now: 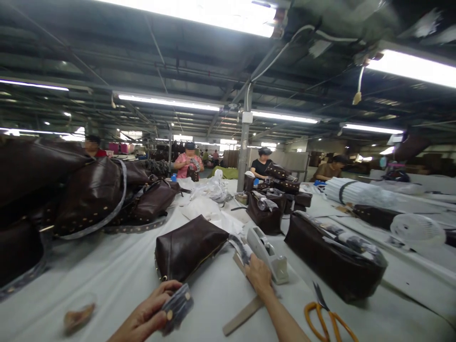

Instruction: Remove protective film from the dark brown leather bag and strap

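Observation:
My left hand (153, 311) is closed around a dark studded strap bundle (178, 306) in clear plastic, at the lower middle of the head view. My right hand (259, 276) has its fingers curled onto a plastic-wrapped strap (239, 247) that runs up to a dark brown leather bag (190, 247). The bag lies on its side between and beyond my hands. Right beside my right hand stands a white tape dispenser (269, 254). A flat grey-brown strip (244, 314) lies under my right wrist.
Orange-handled scissors (326, 313) lie at the lower right, near a long brown bag (331, 256). Brown bags (92, 194) are piled at left, with more bags (265, 211) ahead. A white fan (417, 232) is at right. Several people work beyond the white-covered table (117, 266).

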Available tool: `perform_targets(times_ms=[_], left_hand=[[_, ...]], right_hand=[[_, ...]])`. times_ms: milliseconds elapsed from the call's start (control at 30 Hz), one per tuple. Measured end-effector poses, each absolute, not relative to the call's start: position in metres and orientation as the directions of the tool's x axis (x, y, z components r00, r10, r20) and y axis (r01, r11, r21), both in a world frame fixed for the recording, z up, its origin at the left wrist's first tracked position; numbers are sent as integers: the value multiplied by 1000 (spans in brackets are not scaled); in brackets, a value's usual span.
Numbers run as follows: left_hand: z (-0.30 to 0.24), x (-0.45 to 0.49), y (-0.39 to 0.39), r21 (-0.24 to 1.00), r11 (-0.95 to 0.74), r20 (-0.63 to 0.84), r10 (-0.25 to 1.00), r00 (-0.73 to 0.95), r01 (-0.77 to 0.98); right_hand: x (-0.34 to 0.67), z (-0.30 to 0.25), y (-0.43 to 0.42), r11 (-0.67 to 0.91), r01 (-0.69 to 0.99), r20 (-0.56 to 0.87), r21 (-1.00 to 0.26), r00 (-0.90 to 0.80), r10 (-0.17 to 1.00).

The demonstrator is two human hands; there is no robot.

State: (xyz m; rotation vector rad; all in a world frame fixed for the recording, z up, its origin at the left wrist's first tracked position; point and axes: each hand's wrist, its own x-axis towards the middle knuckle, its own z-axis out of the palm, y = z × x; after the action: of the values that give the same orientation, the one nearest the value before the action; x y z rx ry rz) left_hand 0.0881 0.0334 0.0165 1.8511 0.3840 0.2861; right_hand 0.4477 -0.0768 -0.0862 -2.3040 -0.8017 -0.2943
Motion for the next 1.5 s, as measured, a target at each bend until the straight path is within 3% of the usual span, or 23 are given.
perform_targets(times_ms=[100,267,533,600,700,800,867,1033,1133,1267,1400,1500], left_hand=[[24,85,41,941,-314,26,444,896,128],[39,95,41,912,-392,58,409,911,118],[37,124,33,897,-373,-25,493,870,237],[30,124,35,873,-397,-60,490,870,284],[12,115,35,837,-421,-105,501,859,349],[-9,105,29,832,-407,-144,496,856,376],[-21,101,25,836,-396,-165,480,862,380],[-33,100,28,846,-381,-179,455,872,372],[-31,101,33,844,-420,-154,407,900,334],[-28,99,34,835,-439,-148,402,904,332],[-28,97,32,867,-382,-163,389,907,320],[-24,99,32,891,-317,-183,403,896,325]], right_hand=[[452,-71,-87,-480,723,481,-497,690,541],[440,-37,-108,-273,845,574,-460,518,635],[353,-1,-123,-112,789,488,-604,477,731],[328,-9,-120,-144,834,495,-533,446,746],[295,-41,-114,-199,928,508,-316,342,791],[276,-77,-118,-229,958,445,-174,284,849],[275,-89,-126,-175,969,404,-177,234,884],[311,-66,-142,92,938,370,-333,40,928],[341,-53,-141,172,952,391,-255,-61,918],[365,-66,-143,356,906,268,-227,-294,918],[373,-88,-151,394,912,318,-117,-342,884],[377,-92,-150,302,948,335,-102,-253,908]])
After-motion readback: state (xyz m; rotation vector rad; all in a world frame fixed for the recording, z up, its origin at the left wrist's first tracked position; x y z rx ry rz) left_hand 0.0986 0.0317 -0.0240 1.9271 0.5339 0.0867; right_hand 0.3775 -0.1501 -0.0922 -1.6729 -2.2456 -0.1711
